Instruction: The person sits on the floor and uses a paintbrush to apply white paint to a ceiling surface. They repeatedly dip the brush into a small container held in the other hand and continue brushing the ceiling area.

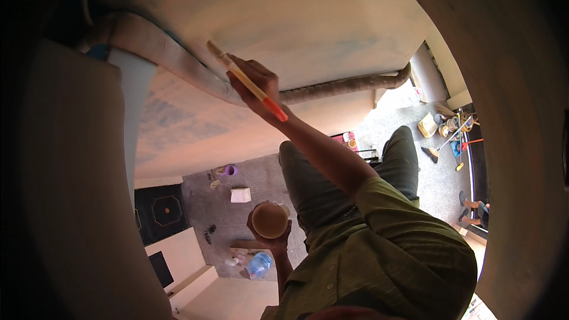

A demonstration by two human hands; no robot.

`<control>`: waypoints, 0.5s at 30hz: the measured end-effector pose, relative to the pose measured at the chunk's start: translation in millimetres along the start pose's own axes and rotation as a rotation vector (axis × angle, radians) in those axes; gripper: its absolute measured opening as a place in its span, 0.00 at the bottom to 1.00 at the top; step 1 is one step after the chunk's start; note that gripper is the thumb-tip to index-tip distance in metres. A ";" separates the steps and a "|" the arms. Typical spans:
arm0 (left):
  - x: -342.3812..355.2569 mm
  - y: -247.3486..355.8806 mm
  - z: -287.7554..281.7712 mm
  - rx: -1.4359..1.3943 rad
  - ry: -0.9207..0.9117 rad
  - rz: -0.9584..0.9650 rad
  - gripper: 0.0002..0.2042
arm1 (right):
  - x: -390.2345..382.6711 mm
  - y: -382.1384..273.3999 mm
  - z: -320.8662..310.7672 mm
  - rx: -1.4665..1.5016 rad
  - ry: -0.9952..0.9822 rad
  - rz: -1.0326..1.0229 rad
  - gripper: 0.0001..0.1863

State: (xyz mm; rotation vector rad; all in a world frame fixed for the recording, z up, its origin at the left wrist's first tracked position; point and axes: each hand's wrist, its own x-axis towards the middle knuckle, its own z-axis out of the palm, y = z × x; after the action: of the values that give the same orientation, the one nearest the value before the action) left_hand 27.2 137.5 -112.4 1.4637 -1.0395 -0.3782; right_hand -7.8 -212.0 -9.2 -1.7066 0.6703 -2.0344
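Observation:
My right hand (264,78) is closed around the wooden handle of a paintbrush (256,90), which has an orange-red end. Its bristles are at the pale, patchily painted surface (284,18) above a long pipe (338,85); whether they touch it, I cannot tell. Lower down, my left hand (280,242) grips a round tub (270,220) from beneath and the sides. Seen from above, the tub shows a beige-brown inside that looks like paint.
Far below lies a grey floor (201,201) with a purple pot (230,170), a white box (240,195) and a blue plastic bottle (258,265). Off to the right are a broom (432,154), several containers and another person's legs (471,204). The pipe bends along the wall.

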 end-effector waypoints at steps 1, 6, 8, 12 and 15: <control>-1.2 -1.8 -0.4 0.008 -0.001 0.009 0.47 | 0.4 -2.4 7.0 0.013 -0.010 0.005 0.18; -5.4 0.1 -1.0 0.021 -0.038 0.015 0.48 | 15.5 -8.4 29.7 0.022 -0.009 -0.035 0.16; -7.6 -4.7 -2.7 0.034 -0.053 0.016 0.48 | 24.0 -4.5 33.3 -0.009 -0.001 -0.088 0.15; -10.8 -5.8 1.2 -0.046 -0.045 -0.026 0.48 | 40.3 21.1 3.2 -0.120 0.049 -0.216 0.14; -14.1 -12.6 -0.3 -0.032 -0.036 -0.026 0.48 | 36.6 31.8 -65.8 -0.104 0.043 0.218 0.13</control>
State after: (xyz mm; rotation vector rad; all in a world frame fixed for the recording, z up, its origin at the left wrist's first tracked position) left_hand 24.5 146.7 -128.7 1.4476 -1.0391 -0.4390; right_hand -79.0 -252.1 -8.3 -1.5714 0.9474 -1.9185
